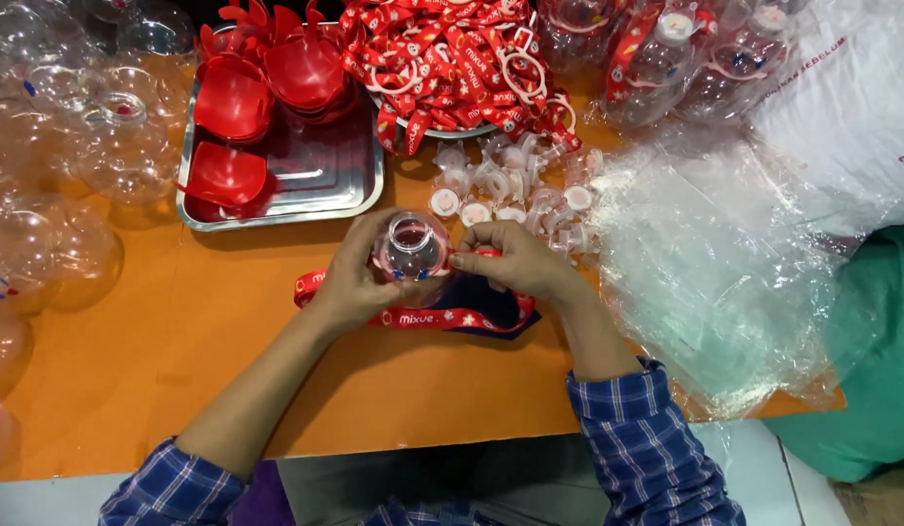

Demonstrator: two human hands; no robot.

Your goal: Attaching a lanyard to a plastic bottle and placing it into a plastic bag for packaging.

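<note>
Two bare forearms in rolled blue plaid sleeves reach up from the lower edge and meet at centre over the orange tabletop [228, 370]. Left hand [350, 282]: palm turned inward, fingers curled and closed around the left side of a small clear round plastic bottle [411, 251], held upright with its open neck facing the camera. Right hand [510, 261]: wrist bent inward, fingers pinched shut on a red printed lanyard strap [423, 319] right at the bottle's right side; thumb hidden beneath. Strap loops under both hands and lies flat on the tabletop just below the bottle.

Behind the hands: cluster of small white and clear plastic caps [501, 185], near the right hand. Steel tray [316, 190] holding red plastic cup-shaped pieces [233, 102] at upper left. Heap of matching red straps [452, 58] at top centre. Clear plastic globes [53, 195] along the left edge. Crumpled clear plastic sheeting [725, 273] to the right.
</note>
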